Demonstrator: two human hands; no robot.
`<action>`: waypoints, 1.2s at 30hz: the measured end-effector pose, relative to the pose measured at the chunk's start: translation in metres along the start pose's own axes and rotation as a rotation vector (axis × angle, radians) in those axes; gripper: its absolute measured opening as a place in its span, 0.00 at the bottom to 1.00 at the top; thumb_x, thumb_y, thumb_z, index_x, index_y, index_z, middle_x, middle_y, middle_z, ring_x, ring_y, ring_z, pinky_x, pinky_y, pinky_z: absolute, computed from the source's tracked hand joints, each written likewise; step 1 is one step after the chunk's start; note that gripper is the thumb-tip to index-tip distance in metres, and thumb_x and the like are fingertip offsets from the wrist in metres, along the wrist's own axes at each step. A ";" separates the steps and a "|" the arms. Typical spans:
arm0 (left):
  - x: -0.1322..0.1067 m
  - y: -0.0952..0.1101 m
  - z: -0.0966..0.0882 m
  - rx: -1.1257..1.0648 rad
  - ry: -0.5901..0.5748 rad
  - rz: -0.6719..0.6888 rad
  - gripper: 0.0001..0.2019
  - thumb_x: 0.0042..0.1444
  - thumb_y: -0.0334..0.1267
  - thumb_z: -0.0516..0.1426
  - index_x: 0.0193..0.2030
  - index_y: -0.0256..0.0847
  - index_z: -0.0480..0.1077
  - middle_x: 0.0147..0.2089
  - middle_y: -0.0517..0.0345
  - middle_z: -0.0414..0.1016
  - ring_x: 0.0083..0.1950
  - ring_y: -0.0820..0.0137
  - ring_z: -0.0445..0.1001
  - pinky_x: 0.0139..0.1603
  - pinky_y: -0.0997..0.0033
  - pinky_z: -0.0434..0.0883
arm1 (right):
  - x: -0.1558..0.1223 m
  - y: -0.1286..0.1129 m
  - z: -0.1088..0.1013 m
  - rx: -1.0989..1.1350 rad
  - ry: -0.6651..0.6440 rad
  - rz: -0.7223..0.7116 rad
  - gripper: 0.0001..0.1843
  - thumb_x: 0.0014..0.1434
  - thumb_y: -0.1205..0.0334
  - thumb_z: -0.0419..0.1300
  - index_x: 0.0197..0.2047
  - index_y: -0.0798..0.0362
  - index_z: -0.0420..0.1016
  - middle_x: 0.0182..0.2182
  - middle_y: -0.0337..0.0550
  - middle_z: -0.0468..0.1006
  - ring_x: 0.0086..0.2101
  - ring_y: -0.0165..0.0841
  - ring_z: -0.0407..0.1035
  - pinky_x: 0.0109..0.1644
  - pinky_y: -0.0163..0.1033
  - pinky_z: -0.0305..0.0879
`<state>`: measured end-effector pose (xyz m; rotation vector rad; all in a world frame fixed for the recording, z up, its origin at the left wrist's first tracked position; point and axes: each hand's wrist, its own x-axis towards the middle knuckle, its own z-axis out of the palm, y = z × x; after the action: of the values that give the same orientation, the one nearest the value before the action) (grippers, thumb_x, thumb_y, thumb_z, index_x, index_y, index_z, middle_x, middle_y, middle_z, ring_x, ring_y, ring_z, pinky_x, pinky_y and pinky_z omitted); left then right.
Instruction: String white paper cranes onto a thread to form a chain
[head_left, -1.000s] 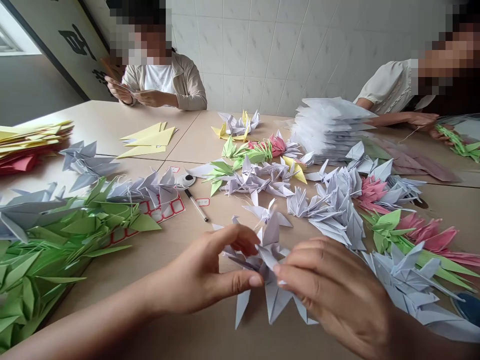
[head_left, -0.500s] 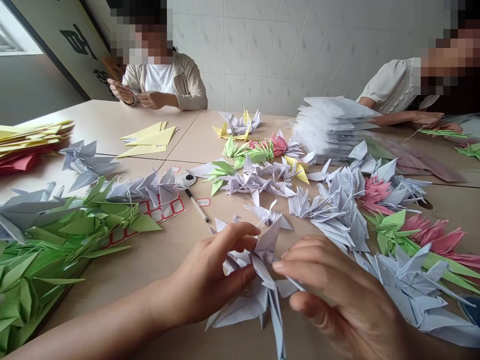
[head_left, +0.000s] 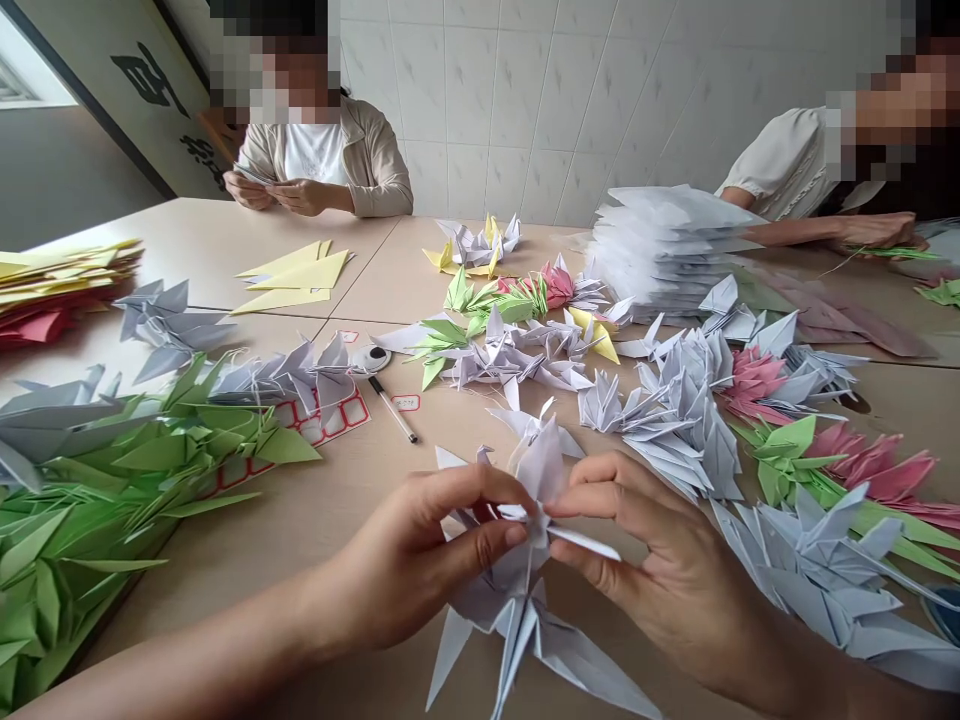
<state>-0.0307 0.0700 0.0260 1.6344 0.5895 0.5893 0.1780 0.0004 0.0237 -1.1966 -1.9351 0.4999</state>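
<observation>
A pale lilac paper crane (head_left: 543,462) is held between my hands near the front of the table. My left hand (head_left: 424,555) pinches its left side with thumb and forefinger. From the right, my right hand (head_left: 660,570) has thumb and fingers closed on a folded wing that points toward me. Under and in front of it spreads another lilac crane (head_left: 559,650), wings apart; how the two are joined is hidden by my fingers. Just beyond stands one more small lilac crane (head_left: 529,425).
Green cranes (head_left: 150,470) lie heaped at left. Strings of lilac cranes (head_left: 682,410) and pink ones (head_left: 862,460) run along the right. A pen (head_left: 393,410), red-bordered labels (head_left: 330,418) and a stack of clear bags (head_left: 660,255) lie farther back. Two people (head_left: 319,150) sit across the table.
My right hand has moved in from the right and closed on the crane's wing. The crane has turned, and the lower one's wings show more. The right-hand person's hand has shifted slightly.
</observation>
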 end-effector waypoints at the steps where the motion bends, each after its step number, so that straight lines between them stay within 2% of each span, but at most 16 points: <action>1: 0.000 0.000 0.000 0.016 -0.011 -0.001 0.02 0.62 0.34 0.58 0.39 0.39 0.72 0.35 0.60 0.73 0.37 0.74 0.68 0.41 0.76 0.66 | 0.000 0.000 0.000 0.006 0.015 -0.014 0.09 0.62 0.71 0.61 0.43 0.49 0.72 0.36 0.37 0.71 0.35 0.24 0.70 0.39 0.26 0.69; 3: 0.000 0.000 0.000 -0.040 -0.005 -0.042 0.04 0.62 0.35 0.57 0.36 0.38 0.70 0.32 0.61 0.70 0.34 0.75 0.66 0.37 0.76 0.65 | 0.000 0.000 -0.001 0.002 0.045 -0.025 0.08 0.62 0.73 0.60 0.41 0.50 0.72 0.34 0.36 0.71 0.33 0.24 0.70 0.36 0.26 0.68; 6: 0.003 -0.001 0.000 -0.237 0.014 -0.105 0.06 0.62 0.37 0.58 0.35 0.38 0.68 0.30 0.62 0.68 0.31 0.76 0.64 0.33 0.77 0.63 | 0.000 0.001 -0.002 -0.010 0.077 -0.019 0.07 0.62 0.72 0.60 0.40 0.50 0.72 0.33 0.37 0.72 0.34 0.25 0.71 0.36 0.27 0.68; 10: 0.006 0.000 -0.001 -0.417 -0.017 -0.114 0.06 0.61 0.36 0.59 0.34 0.38 0.68 0.30 0.61 0.70 0.32 0.76 0.68 0.35 0.77 0.66 | 0.000 0.001 -0.002 -0.004 0.101 -0.008 0.04 0.63 0.69 0.60 0.39 0.50 0.72 0.33 0.37 0.72 0.34 0.24 0.71 0.37 0.27 0.68; 15: 0.005 -0.001 -0.001 -0.400 -0.022 -0.144 0.06 0.61 0.36 0.60 0.35 0.37 0.68 0.32 0.62 0.69 0.33 0.77 0.66 0.36 0.79 0.65 | 0.001 0.000 -0.001 0.034 0.089 -0.018 0.03 0.62 0.69 0.61 0.39 0.52 0.72 0.33 0.38 0.74 0.35 0.26 0.72 0.39 0.27 0.68; 22: 0.006 -0.002 -0.002 -0.397 -0.041 -0.173 0.06 0.60 0.36 0.60 0.35 0.37 0.69 0.32 0.63 0.68 0.33 0.78 0.65 0.36 0.79 0.64 | 0.000 -0.001 -0.002 -0.009 0.066 -0.107 0.08 0.60 0.75 0.60 0.42 0.54 0.71 0.36 0.39 0.74 0.38 0.26 0.71 0.44 0.28 0.68; 28: 0.007 -0.002 -0.003 -0.450 -0.007 -0.172 0.06 0.59 0.36 0.62 0.36 0.36 0.69 0.31 0.63 0.68 0.31 0.79 0.64 0.33 0.81 0.63 | 0.000 0.000 -0.002 -0.049 0.040 -0.107 0.12 0.59 0.74 0.60 0.46 0.54 0.71 0.42 0.43 0.71 0.44 0.28 0.70 0.50 0.30 0.67; 31: 0.006 -0.002 -0.003 -0.475 -0.008 -0.166 0.05 0.60 0.35 0.61 0.37 0.36 0.69 0.31 0.62 0.69 0.32 0.79 0.65 0.33 0.81 0.64 | -0.001 0.001 -0.001 -0.065 0.018 -0.095 0.13 0.59 0.70 0.62 0.47 0.53 0.70 0.45 0.45 0.71 0.47 0.30 0.70 0.52 0.32 0.67; 36: 0.002 0.001 -0.001 -0.417 -0.051 -0.190 0.05 0.58 0.31 0.60 0.41 0.39 0.69 0.35 0.61 0.69 0.33 0.77 0.66 0.33 0.80 0.64 | -0.002 0.001 0.001 -0.052 0.054 -0.042 0.08 0.62 0.68 0.61 0.44 0.50 0.69 0.42 0.42 0.75 0.42 0.30 0.73 0.47 0.32 0.70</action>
<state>-0.0299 0.0724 0.0273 1.1839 0.5358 0.4901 0.1782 -0.0010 0.0212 -1.1876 -1.9342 0.3934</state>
